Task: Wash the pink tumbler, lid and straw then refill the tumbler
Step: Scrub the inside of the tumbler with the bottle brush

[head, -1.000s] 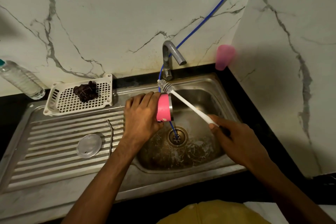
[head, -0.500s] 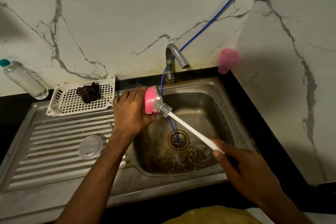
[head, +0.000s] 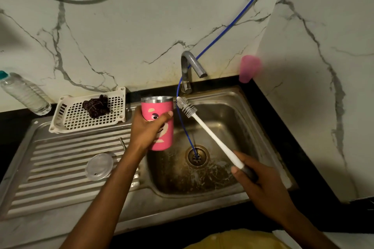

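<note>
Left hand [head: 147, 131] wraps the upright tumbler [head: 156, 106] over the sink's [head: 232, 117] left edge. Right hand [head: 261, 186] grips the brush [head: 210, 133], its bristles just beside the rim. A blue hose [head: 183, 127] hangs between them. Lid [head: 99, 166] and straw [head: 122, 143] lie on the drainboard [head: 50, 157].

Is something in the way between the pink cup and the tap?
Yes. The brush in the right hand and a thin blue tube hanging into the drain sit between the pink tumbler in the left hand and the tap's spout.
</note>
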Action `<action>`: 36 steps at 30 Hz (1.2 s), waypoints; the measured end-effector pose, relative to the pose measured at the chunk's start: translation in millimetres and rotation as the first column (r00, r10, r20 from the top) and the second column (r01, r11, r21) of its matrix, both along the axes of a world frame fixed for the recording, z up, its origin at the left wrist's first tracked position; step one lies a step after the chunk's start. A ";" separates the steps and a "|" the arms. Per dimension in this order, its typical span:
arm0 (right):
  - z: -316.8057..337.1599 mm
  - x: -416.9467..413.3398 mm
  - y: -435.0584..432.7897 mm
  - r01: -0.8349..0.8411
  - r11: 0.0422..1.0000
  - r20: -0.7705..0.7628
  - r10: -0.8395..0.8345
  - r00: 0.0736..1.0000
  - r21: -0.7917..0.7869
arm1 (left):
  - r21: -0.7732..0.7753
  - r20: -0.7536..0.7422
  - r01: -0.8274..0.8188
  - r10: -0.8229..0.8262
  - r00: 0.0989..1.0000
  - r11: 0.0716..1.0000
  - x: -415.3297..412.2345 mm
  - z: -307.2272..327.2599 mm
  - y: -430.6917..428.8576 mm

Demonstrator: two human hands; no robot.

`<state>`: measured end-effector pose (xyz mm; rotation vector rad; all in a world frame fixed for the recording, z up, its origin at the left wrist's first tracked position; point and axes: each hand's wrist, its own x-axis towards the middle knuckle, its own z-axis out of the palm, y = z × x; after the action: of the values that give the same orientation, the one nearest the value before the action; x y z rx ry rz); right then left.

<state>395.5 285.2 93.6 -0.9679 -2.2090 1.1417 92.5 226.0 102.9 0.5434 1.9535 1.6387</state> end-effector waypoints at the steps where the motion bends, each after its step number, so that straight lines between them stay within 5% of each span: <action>1: -0.8 -3.5 -2.1 -0.003 1.000 -0.020 0.003 1.000 -0.009 | 0.078 0.139 0.004 -0.014 0.990 0.997 3.4 -2.4 2.2; 4: -0.8 -11.8 -8.3 -0.040 0.999 -0.073 0.038 0.997 -0.031 | 0.218 0.368 -0.033 -0.051 0.928 0.975 10.3 -6.3 8.4; 9: -7.2 -17.0 -8.9 -0.082 0.997 -0.030 0.082 0.996 0.015 | 0.256 0.516 -0.085 -0.062 0.854 0.963 16.1 -15.6 15.6; 26: -12.9 -32.0 9.6 0.065 0.984 -0.014 -0.063 0.998 0.165 | 0.333 0.464 -0.033 -0.133 0.876 0.942 28.6 -13.5 21.7; 36: -3.3 -25.9 -1.7 -0.038 0.960 0.068 0.020 0.997 0.276 | 0.350 0.468 -0.105 -0.077 0.880 0.931 26.4 -14.8 24.5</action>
<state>369.6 283.4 90.3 -0.8657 -2.3623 0.7922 118.9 250.5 88.1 0.2213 1.3036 1.9412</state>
